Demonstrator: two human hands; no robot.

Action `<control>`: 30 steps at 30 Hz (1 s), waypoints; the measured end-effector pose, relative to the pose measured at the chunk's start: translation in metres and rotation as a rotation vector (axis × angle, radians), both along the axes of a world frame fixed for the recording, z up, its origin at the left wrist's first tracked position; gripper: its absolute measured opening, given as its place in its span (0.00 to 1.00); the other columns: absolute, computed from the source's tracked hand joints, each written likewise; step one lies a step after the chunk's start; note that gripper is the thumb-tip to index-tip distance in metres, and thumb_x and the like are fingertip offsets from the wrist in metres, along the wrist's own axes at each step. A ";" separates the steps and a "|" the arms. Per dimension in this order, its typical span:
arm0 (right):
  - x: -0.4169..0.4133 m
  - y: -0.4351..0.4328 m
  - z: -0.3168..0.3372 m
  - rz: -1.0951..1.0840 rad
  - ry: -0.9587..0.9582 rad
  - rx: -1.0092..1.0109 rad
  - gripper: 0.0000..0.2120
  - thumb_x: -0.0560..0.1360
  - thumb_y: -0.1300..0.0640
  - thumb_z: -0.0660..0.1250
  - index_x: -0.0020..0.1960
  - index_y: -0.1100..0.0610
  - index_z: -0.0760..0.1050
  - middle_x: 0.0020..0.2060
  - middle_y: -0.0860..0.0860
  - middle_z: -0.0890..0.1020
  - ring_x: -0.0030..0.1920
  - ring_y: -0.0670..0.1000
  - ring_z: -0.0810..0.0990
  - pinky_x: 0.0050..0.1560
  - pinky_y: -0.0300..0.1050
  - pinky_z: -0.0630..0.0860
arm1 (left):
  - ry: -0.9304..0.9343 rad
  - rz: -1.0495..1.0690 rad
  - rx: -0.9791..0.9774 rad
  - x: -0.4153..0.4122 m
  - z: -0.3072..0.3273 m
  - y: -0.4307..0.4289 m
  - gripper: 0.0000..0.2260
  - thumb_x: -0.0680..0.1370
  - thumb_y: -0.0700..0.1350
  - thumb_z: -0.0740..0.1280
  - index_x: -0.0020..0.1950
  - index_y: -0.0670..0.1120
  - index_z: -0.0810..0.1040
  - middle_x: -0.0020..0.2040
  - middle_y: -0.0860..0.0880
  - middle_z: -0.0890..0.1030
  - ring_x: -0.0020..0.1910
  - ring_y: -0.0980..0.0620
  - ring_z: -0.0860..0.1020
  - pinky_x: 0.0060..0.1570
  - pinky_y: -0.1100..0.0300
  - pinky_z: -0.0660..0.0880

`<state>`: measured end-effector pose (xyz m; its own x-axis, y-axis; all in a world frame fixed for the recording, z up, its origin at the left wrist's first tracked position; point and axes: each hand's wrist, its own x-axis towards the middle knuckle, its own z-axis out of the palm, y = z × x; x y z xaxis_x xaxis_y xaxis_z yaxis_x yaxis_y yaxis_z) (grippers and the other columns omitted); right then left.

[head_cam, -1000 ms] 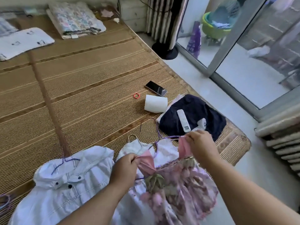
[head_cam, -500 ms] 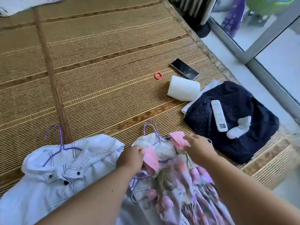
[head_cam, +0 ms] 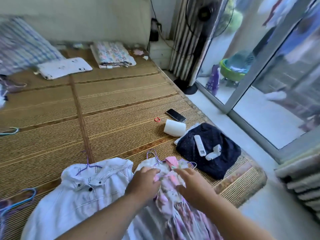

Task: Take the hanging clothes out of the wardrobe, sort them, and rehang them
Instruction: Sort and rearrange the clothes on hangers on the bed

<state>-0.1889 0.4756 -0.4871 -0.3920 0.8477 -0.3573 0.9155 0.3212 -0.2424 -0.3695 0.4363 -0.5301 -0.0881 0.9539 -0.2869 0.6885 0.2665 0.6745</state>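
On the woven mat (head_cam: pixel 121 101), near edge, window side. Around the work: navy garment (head_cam: pixel 216 163) lies just right of my hands, a white remote (head_cam: pixel 199 145) and a small white cloth piece (head_cam: pixel 213 152) on top of it. Beyond it are one paper roll (head_cam: pixel 174 128), one dark phone (head_cam: pixel 175 115) and one red ring (head_cam: pixel 157 119). Loose blue hangers (head_cam: pixel 19 202) sit at far left. Nothing lies over the garment I'm handling.

Floral dress (head_cam: pixel 174 208): pink and lilac print, pink strap turned up at the neck, spread on top of a white garment (head_cam: pixel 147 163) whose purple hanger hook (head_cam: pixel 152 153) pokes out above. White jacket (head_cam: pixel 78 196) lies just left, dark buttons, on its own purple hanger (head_cam: pixel 88 166).

Left hand (head_cam: pixel 142 182) rests palm-down on the dress's top edge, fingers loose, gripping nothing. Right hand (head_cam: pixel 192 186) lies flat on the bodice, fingers straight, nothing pinched. Some motion blur.

Count: three garments at my hands, two purple hooks showing, one navy piece.
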 end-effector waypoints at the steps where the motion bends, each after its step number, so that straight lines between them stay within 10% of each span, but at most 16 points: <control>1: -0.001 -0.027 0.019 0.012 0.014 0.023 0.27 0.76 0.48 0.63 0.73 0.43 0.59 0.70 0.48 0.67 0.66 0.52 0.69 0.65 0.46 0.69 | 0.009 -0.004 0.039 0.000 0.020 -0.029 0.20 0.75 0.53 0.62 0.67 0.55 0.73 0.66 0.49 0.71 0.63 0.48 0.72 0.62 0.55 0.70; 21: -0.268 -0.441 0.165 0.565 0.207 0.086 0.25 0.76 0.45 0.62 0.71 0.44 0.63 0.71 0.48 0.65 0.68 0.52 0.69 0.65 0.49 0.69 | 0.271 0.378 0.119 -0.227 0.195 -0.525 0.19 0.76 0.54 0.64 0.67 0.57 0.71 0.66 0.50 0.72 0.60 0.49 0.74 0.58 0.56 0.72; 30: -0.424 -0.602 0.154 0.382 0.248 -0.006 0.24 0.76 0.45 0.63 0.71 0.43 0.63 0.71 0.50 0.65 0.63 0.54 0.73 0.65 0.53 0.69 | 0.349 0.372 0.043 -0.412 0.216 -0.706 0.19 0.74 0.54 0.63 0.66 0.59 0.72 0.67 0.50 0.70 0.56 0.50 0.76 0.56 0.56 0.74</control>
